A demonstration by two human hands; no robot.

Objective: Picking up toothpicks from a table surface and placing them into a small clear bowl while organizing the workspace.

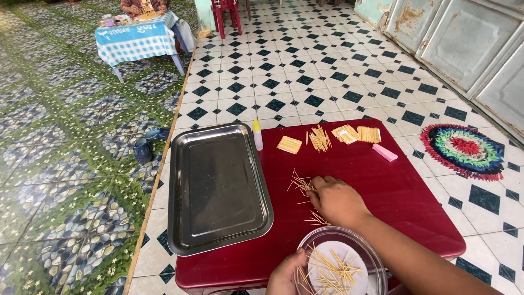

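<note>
My right hand [337, 201] rests palm down on a red table [382, 180], fingers closed on loose thin wooden sticks [302, 184] scattered there. My left hand [284, 276] grips the near rim of a clear round bowl [357, 240] at the table's front edge; more sticks [330, 269] lie inside it on a white disc. A few sticks [316, 219] lie between the bowl and my right hand.
An empty steel tray [215, 188] overhangs the table's left side. At the back lie a small glue bottle [257, 135], flat stick panels [289, 145], a stick bundle [320, 137] and a pink block [385, 152]. A round rug [464, 150] lies right. A person sits at a checked table [139, 38] far left.
</note>
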